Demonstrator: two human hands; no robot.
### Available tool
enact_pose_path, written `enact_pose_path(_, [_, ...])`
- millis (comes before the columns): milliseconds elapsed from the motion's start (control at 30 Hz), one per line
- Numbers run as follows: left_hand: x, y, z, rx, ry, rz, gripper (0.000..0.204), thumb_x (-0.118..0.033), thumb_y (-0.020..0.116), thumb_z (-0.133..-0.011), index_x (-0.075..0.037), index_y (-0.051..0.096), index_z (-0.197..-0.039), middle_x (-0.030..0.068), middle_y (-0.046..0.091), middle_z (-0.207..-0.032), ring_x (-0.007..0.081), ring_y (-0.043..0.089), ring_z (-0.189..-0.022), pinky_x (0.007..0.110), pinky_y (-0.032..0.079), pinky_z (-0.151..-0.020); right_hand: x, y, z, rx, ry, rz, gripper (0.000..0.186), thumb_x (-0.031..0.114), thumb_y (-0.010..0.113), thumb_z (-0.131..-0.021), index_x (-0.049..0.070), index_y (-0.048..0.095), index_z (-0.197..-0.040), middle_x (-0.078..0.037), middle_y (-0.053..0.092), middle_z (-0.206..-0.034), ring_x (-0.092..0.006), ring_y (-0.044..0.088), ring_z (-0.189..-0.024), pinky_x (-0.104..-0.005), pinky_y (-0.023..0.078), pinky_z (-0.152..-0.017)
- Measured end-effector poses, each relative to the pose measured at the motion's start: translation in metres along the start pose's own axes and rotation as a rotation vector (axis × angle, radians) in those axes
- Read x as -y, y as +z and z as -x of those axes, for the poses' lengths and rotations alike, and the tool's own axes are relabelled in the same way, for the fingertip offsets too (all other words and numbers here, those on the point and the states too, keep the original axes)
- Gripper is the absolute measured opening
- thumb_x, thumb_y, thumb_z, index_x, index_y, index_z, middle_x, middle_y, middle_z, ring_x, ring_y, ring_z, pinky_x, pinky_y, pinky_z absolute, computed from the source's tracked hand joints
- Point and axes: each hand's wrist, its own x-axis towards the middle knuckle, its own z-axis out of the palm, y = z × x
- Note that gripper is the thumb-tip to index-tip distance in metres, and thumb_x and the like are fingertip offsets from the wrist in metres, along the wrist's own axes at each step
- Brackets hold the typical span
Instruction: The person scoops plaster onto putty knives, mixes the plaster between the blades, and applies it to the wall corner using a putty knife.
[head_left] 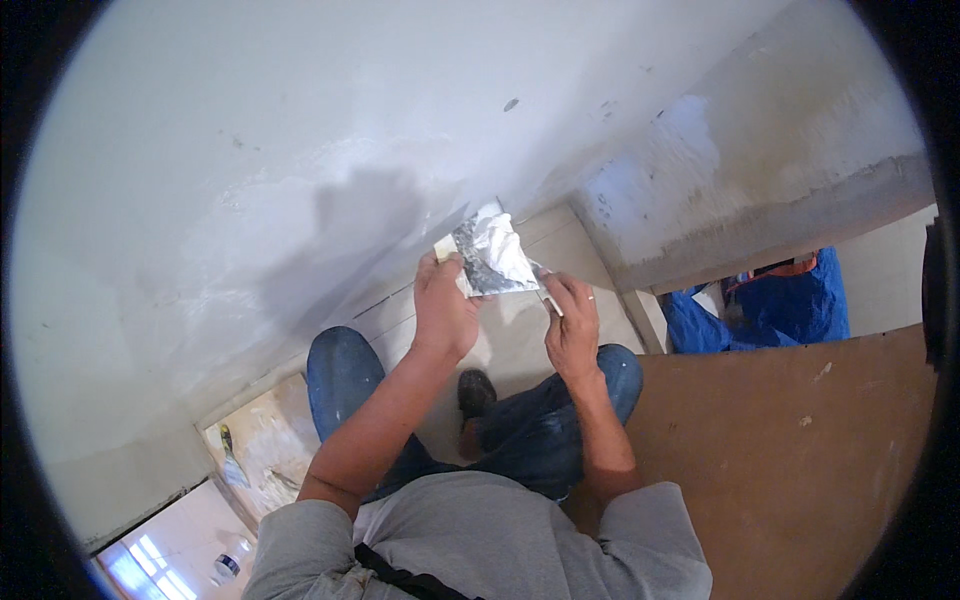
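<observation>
My left hand (446, 307) is closed on the pale edge of a wide, flat metal filling blade (488, 276). A thick heap of white putty (503, 246) lies on its smeared grey face. My right hand (570, 325) grips a second, thin scraper (548, 292), seen nearly edge-on with a pale strip along it. That scraper sits close against the right edge of the wide blade; whether they touch I cannot tell. Both hands are in front of my knees, near the foot of a pale wall (330, 150) with whitish patches.
A brown board (760, 440) stands at the right, with a blue bag (800, 300) beyond it. A low ledge with a rough grey edge (780, 225) juts in at the far right. At the lower left, a putty knife (232, 458) lies on a stained board (270, 430).
</observation>
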Motion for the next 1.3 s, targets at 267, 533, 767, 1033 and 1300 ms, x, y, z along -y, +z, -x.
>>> enact_pose_path(267, [-0.019, -0.017, -0.014, 0.256, -0.264, -0.162, 0.029, -0.008, 0.046, -0.095, -0.001, 0.051, -0.123, 0.0115, 0.064, -0.111, 0.0221, 0.067, -0.095, 0.037, 0.057, -0.075, -0.02, -0.002, -0.022, -0.319, 0.839, -1.624, 0.037, 0.036, 0.044, -0.105, 0.01, 0.054, -0.128, -0.003, 0.067, -0.107, -0.0178, 0.065, -0.095, -0.0366, 0.052, -0.087])
enact_pose_path(533, [-0.011, -0.018, -0.027, 0.395, -0.496, -0.046, 0.032, -0.009, 0.043, -0.097, -0.002, 0.049, -0.127, 0.0109, 0.061, -0.118, 0.0209, 0.065, -0.101, 0.037, 0.056, -0.083, -0.022, -0.003, 0.017, -0.027, 0.928, -1.292, 0.039, 0.032, 0.048, -0.104, 0.003, 0.054, -0.128, -0.007, 0.065, -0.116, -0.0184, 0.065, -0.099, -0.0349, 0.052, -0.089])
enact_pose_path(767, [-0.011, 0.011, -0.028, 0.288, -0.053, -0.333, 0.033, -0.011, 0.041, -0.101, -0.005, 0.036, -0.133, 0.0153, 0.056, -0.122, 0.0258, 0.064, -0.105, 0.04, 0.057, -0.086, 0.044, -0.028, 0.049, -0.463, 1.125, -1.335, 0.027, 0.027, 0.051, -0.102, 0.007, 0.059, -0.118, -0.003, 0.069, -0.101, -0.0158, 0.07, -0.083, -0.0287, 0.057, -0.068])
enact_pose_path(1033, [0.029, 0.014, -0.022, 0.303, 0.638, -0.637, 0.029, -0.011, 0.043, -0.103, 0.001, 0.036, -0.129, 0.0107, 0.049, -0.111, 0.0142, 0.049, -0.098, 0.029, 0.04, -0.091, 0.071, -0.013, 0.005, -0.558, 1.185, -1.401, 0.03, 0.03, 0.046, -0.104, 0.009, 0.056, -0.122, -0.004, 0.068, -0.109, -0.0173, 0.068, -0.092, -0.0358, 0.058, -0.076])
enact_pose_path(1300, [0.033, 0.005, -0.009, 0.653, 0.927, -0.981, 0.025, -0.011, 0.043, -0.103, 0.001, 0.039, -0.124, 0.0154, 0.059, -0.112, 0.0216, 0.057, -0.097, 0.034, 0.045, -0.088, 0.055, -0.015, 0.006, -0.543, 1.181, -1.527, 0.03, 0.029, 0.043, -0.105, 0.01, 0.055, -0.124, -0.005, 0.066, -0.114, -0.0183, 0.066, -0.098, -0.0385, 0.056, -0.084])
